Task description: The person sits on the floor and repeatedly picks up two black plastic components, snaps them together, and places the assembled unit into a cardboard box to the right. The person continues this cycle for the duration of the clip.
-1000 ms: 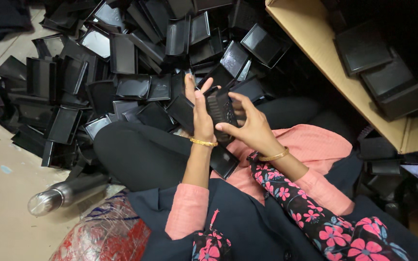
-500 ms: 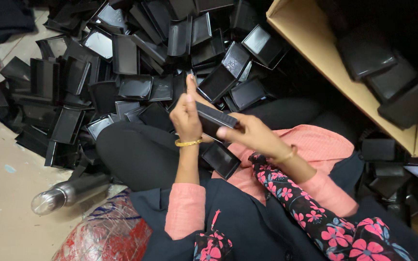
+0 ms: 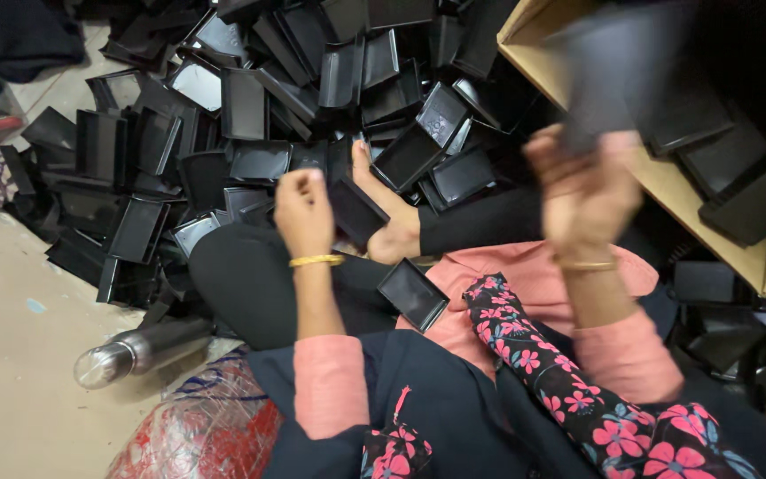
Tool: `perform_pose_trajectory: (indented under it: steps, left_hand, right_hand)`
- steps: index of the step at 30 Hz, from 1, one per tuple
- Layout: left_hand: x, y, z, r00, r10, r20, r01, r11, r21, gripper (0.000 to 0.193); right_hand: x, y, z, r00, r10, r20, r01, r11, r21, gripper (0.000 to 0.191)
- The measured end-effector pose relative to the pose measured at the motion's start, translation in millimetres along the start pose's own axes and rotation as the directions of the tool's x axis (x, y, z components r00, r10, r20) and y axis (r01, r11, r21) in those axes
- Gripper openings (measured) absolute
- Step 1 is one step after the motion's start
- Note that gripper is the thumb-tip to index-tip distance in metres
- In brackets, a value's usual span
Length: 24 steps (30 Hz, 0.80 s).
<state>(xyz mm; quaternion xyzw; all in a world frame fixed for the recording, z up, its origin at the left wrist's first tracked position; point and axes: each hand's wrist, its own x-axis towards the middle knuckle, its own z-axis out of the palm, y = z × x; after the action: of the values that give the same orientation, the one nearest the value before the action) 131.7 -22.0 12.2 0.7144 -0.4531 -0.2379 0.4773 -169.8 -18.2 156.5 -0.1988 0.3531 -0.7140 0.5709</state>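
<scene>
Black plastic trays, that was pretty much the whole scene. The left hand had one black tray pinched by its edge, fingers closed on it, just above the person's crossed legs, with a bare foot right behind it. It looked flat, rectangular and glossy, with a shallow raised rim. A gold bangle sat on that wrist, and the forearm pointed straight up the frame out of a pink cuff.

The right hand was lifted higher over by the cardboard box, clamped on a second tray. That one was too motion-blurred to make out beyond a dark smear. Same deal with the wrist, gold bangle and pink sleeve.

A loose tray lay on the lap against the pink fabric, open side up. The big pile of trays spread over the floor in front, all the same shiny black, tipped every which way. More were stacked inside the box.

Down left, a steel bottle with a clear cap lay on its side on the floor, near a red mesh-wrapped bundle.
</scene>
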Motion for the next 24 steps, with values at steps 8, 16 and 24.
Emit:
perform_pose_trajectory:
  steps: [8, 16, 24]
  left_hand:
    - [2, -63, 24, 0.973, -0.149, 0.178, 0.071, 0.922, 0.381, 0.045]
    - [42, -43, 23, 0.895, -0.165, 0.415, -0.095, 0.838, 0.537, 0.038]
    - [-85, 20, 46, -0.061, -0.356, 0.933, -0.757, 0.625, 0.189, 0.029]
  right_hand:
    - [30, 81, -15, 0.758, 0.063, 0.649, 0.609, 0.288, -0.739, 0.024]
    - [51, 154, -21, 0.596, 0.307, 0.742, 0.793, -0.08, -0.603, 0.047]
    - [63, 153, -20, 0.57, 0.344, 0.746, 0.803, -0.425, -0.417, 0.077]
